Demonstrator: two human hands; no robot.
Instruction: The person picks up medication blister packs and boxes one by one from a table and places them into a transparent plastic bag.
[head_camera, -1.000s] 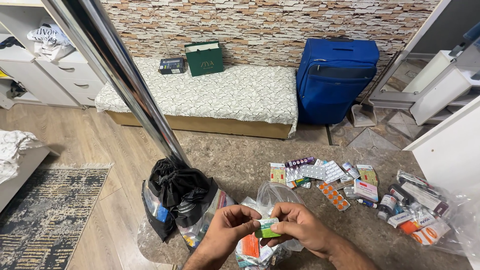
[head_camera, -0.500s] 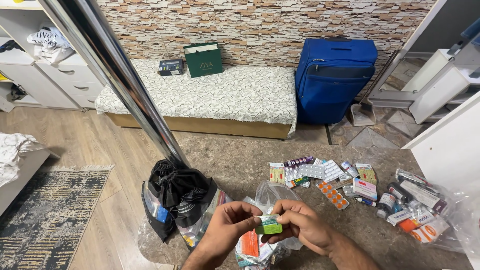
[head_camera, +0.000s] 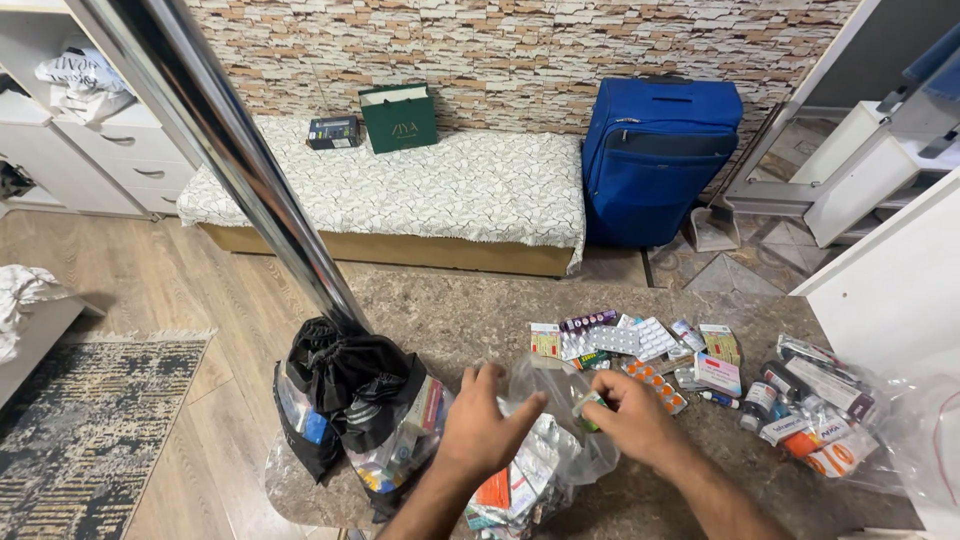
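My right hand (head_camera: 632, 425) pinches a small green and white medicine box (head_camera: 589, 408) at the mouth of a clear plastic bag (head_camera: 553, 382). My left hand (head_camera: 483, 428) grips the left rim of that bag, fingers spread over it. The bag lies on a brown marble-patterned table (head_camera: 450, 315) and holds several medicine packs (head_camera: 515, 488) at its lower end. Part of the green box is hidden by my fingers and the plastic.
Blister packs (head_camera: 620, 341) and more boxes and small bottles (head_camera: 790, 395) lie scattered to the right. A black drawstring bag (head_camera: 350, 375) sits at the left beside a chrome pole (head_camera: 230, 160). Beyond are a covered bench (head_camera: 420, 190), a green gift bag (head_camera: 400, 120) and a blue suitcase (head_camera: 660, 160).
Both hands held the green box close to me; now they have moved forward. My right hand carries the box to the bag's mouth, and my left has let go of it and taken the bag's rim.
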